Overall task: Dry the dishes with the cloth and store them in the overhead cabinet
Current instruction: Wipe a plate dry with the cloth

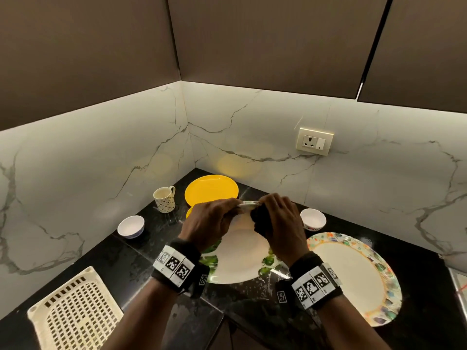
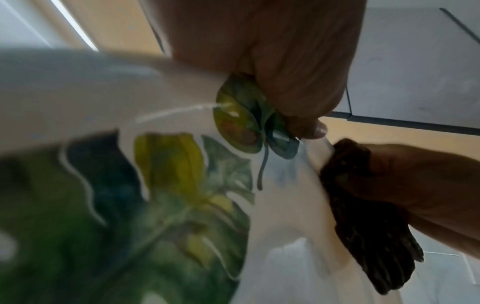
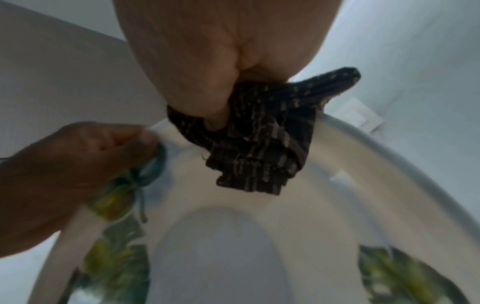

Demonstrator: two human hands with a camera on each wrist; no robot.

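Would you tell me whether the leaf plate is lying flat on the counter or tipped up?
Tipped up. The left hand grips the leaf plate's far rim while the right hand presses the cloth there.

Head view of a black counter [image 1: 141, 261] in a marble-walled corner. The left hand [image 1: 209, 223] grips the far rim of a leaf-patterned white plate [image 1: 240, 256]; the right hand [image 1: 280, 223] holds a dark cloth [image 1: 260, 218] against that rim. Around them: a yellow plate [image 1: 211, 189], a mug [image 1: 164, 199], two white bowls [image 1: 131, 226] [image 1: 313, 219], a mosaic-rimmed plate [image 1: 353, 276], a cream basket [image 1: 75, 314].
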